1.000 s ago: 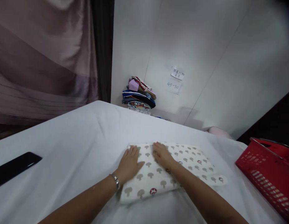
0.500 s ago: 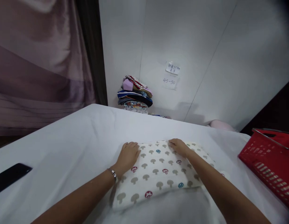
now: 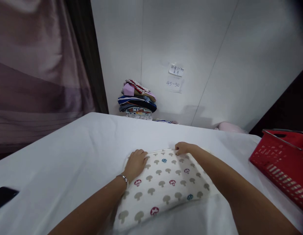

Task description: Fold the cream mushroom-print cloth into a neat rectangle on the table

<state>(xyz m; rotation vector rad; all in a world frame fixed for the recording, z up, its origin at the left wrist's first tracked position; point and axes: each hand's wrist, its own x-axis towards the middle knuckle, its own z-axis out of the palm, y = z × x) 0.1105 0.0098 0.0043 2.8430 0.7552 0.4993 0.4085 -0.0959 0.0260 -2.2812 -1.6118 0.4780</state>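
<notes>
A white cloth [image 3: 163, 174] printed with grey, red and blue mushrooms lies folded in front of me. My left hand [image 3: 136, 162], with a metal bracelet at its wrist, rests flat on the cloth's far left corner. At the far edge, right of the middle, my right hand [image 3: 183, 148] is closed with the fabric pinched in its fingers. My right forearm hides part of the cloth's right side.
A white-covered table [image 3: 97, 140] carries the cloth. On the right stands a red plastic basket [image 3: 280, 163] with a metal handle. A black phone-like object [image 3: 6, 197] lies at left. Beyond the far edge are stacked folded fabrics [image 3: 138, 99] and a wall with paper notes [image 3: 175, 78].
My right hand has gone from lying over the cloth to pinching its far edge, and its wrist is raised. My left hand stays at the left corner. The view has shifted slightly.
</notes>
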